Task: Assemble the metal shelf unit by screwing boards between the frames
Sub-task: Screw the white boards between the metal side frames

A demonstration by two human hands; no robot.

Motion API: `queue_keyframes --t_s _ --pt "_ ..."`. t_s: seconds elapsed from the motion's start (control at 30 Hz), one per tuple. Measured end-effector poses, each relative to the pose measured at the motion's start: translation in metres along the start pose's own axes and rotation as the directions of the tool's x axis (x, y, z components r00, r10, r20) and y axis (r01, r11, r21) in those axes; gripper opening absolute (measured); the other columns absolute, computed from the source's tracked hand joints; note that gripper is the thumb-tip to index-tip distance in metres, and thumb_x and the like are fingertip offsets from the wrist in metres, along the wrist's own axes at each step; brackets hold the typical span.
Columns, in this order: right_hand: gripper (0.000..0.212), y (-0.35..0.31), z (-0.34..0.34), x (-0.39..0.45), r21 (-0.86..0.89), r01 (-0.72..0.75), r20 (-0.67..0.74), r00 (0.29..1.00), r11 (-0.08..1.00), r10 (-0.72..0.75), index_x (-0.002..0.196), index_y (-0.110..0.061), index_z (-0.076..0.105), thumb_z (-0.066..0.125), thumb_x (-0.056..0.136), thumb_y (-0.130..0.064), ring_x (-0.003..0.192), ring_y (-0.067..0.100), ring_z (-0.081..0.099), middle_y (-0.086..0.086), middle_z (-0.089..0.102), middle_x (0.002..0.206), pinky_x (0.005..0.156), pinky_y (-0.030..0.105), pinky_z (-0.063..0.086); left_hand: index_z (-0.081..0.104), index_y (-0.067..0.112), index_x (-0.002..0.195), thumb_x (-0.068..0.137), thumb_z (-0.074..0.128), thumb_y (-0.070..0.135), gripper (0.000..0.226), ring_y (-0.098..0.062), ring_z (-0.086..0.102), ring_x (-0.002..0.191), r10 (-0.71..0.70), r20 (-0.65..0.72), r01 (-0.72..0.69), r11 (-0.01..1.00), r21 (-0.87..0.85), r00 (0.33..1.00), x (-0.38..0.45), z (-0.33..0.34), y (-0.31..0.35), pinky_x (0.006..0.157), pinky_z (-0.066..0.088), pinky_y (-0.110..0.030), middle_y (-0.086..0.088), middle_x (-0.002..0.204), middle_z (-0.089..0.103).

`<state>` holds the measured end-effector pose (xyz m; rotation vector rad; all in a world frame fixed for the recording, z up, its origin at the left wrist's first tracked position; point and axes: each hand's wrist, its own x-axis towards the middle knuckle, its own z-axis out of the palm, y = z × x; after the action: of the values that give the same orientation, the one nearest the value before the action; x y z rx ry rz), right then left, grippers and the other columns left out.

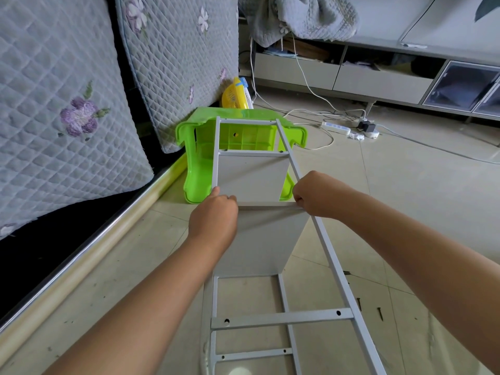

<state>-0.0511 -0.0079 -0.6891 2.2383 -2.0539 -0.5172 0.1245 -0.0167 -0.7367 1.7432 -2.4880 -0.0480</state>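
I am pinching the second board [266, 231] at both top corners with my left hand [213, 220] and right hand [315, 194], in the middle of the frame, and I should be lining it under the upper frame [328, 247] crossbar holes before screwing.

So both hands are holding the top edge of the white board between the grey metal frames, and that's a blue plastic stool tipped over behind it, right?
Nearly. The head view shows the left hand and right hand on the top edge of the white board between the metal frames, but the tipped-over plastic stool behind it is bright green, not blue.
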Motion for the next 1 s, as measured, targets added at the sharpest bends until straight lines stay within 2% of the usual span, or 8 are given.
queue_keyframes --t_s 0.1,0.17,0.27,0.33,0.5,0.63,0.87,1.0 --pt "0.022 0.003 -0.003 0.000 0.046 0.002 0.019 1.000 0.999 -0.003 0.089 -0.003 0.061 0.041 0.094 -0.012 0.091 0.027 0.060 0.010 0.060 0.088 0.051 0.022 0.033 0.050 0.005 0.112 0.086 0.032 -0.008 0.034 -0.020 0.020 0.142 0.018 0.004 -0.018 1.000 -0.001 1.000 0.001 0.003 -0.002 0.086 0.045 -0.038 -0.009 0.117 0.056" --pt "0.027 0.003 -0.005 0.000 0.067 0.011 0.008 1.000 0.998 -0.012 0.106 -0.003 0.061 0.042 0.096 -0.020 0.097 0.026 0.059 0.013 0.062 0.104 0.058 0.026 0.038 0.050 0.005 0.112 0.086 0.032 -0.008 0.034 -0.020 0.021 0.141 0.014 0.010 -0.014 1.000 0.000 1.000 0.001 0.003 -0.002 0.086 0.045 -0.038 -0.009 0.116 0.057" --pt "0.035 0.004 0.000 0.001 0.082 0.018 -0.017 1.000 0.996 -0.017 0.107 -0.006 0.061 0.042 0.096 -0.034 0.102 0.028 0.056 0.013 0.060 0.108 0.076 0.030 0.044 0.051 0.005 0.110 0.086 0.033 -0.008 0.033 -0.021 0.026 0.139 0.011 0.009 -0.011 1.000 0.006 1.000 0.000 0.002 -0.001 0.084 0.045 -0.038 -0.009 0.115 0.057" --pt "0.037 0.009 0.002 -0.001 0.113 -0.008 -0.034 0.999 0.994 0.011 0.108 -0.010 0.061 0.042 0.095 -0.039 0.104 0.026 0.055 0.009 0.061 0.108 0.080 0.032 0.045 0.051 0.004 0.110 0.086 0.032 -0.009 0.033 -0.021 0.023 0.140 0.016 0.007 -0.016 1.000 -0.002 1.000 0.001 0.003 -0.001 0.084 0.045 -0.038 -0.009 0.115 0.057" --pt "0.027 0.022 0.007 -0.007 0.280 0.080 -0.145 0.989 0.957 -0.040 0.112 -0.018 0.064 0.052 0.088 -0.015 0.097 0.013 0.055 -0.002 0.064 0.110 0.083 0.021 0.039 0.051 0.004 0.110 0.085 0.033 -0.009 0.033 -0.020 0.022 0.141 0.015 0.005 -0.015 1.000 0.002 1.000 0.001 0.003 -0.001 0.083 0.045 -0.038 -0.009 0.115 0.057" --pt "0.027 0.019 0.006 -0.008 0.224 0.075 -0.133 0.990 0.972 -0.046 0.112 -0.017 0.066 0.049 0.091 -0.016 0.108 0.018 0.054 0.001 0.063 0.114 0.091 0.029 0.044 0.050 0.004 0.111 0.085 0.034 -0.009 0.034 -0.021 0.024 0.139 0.014 0.012 -0.014 1.000 0.020 1.000 0.000 0.001 0.000 0.080 0.046 -0.038 -0.009 0.116 0.057" --pt "0.028 0.014 0.003 -0.005 0.051 0.022 -0.078 0.997 0.998 -0.018 0.111 -0.015 0.063 0.044 0.095 -0.028 0.106 0.025 0.055 0.005 0.060 0.114 0.084 0.032 0.047 0.050 0.005 0.113 0.085 0.035 -0.009 0.035 -0.020 0.023 0.140 0.017 0.022 -0.018 0.999 0.028 1.000 0.000 0.000 0.001 0.081 0.046 -0.038 -0.008 0.116 0.056" --pt "0.031 0.015 0.007 -0.004 0.049 -0.013 -0.051 0.999 0.999 0.016 0.105 -0.010 0.061 0.041 0.096 -0.032 0.103 0.027 0.056 0.009 0.058 0.110 0.076 0.031 0.045 0.049 0.005 0.116 0.085 0.034 -0.009 0.037 -0.018 0.021 0.141 0.018 0.032 -0.018 1.000 0.025 0.999 0.001 0.002 0.000 0.081 0.046 -0.038 -0.007 0.116 0.055"
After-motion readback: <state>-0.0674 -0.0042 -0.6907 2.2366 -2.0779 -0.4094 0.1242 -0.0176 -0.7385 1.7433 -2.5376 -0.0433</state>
